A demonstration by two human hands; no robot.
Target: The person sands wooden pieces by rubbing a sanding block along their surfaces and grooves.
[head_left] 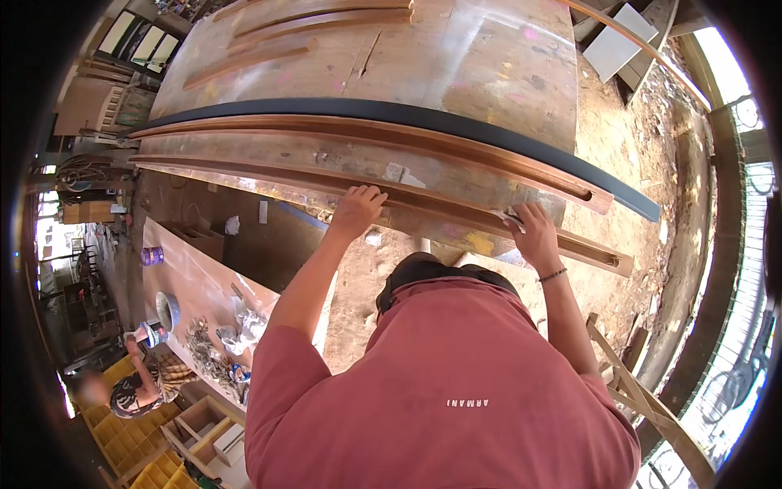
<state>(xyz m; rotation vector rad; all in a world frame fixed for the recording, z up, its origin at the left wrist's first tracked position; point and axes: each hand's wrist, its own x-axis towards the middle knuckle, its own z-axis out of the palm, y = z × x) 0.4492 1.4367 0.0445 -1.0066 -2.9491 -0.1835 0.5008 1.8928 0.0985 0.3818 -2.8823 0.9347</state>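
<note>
A long brown wooden rail [456, 213], with a groove along it and a slot near its right end, lies along the near edge of the worktable. My left hand [358, 210] is closed over the rail's near side, left of its middle. Toward the right end, my right hand [535, 232] pinches a small pale folded piece [511, 217] against the rail; its exact kind is too small to tell. Just beyond lies a second grooved wooden rail [366, 137] with an open slot at its right end. A dark grey bar [407, 119] runs alongside that one.
Several thin wooden strips [326, 18] lie on the far part of the paint-stained worktable [489, 69]. To the left, a lower board [195, 273] bears a purple can [152, 256] and a roll of tape [168, 310]. Another person [138, 387] sits at lower left, one hand at a can.
</note>
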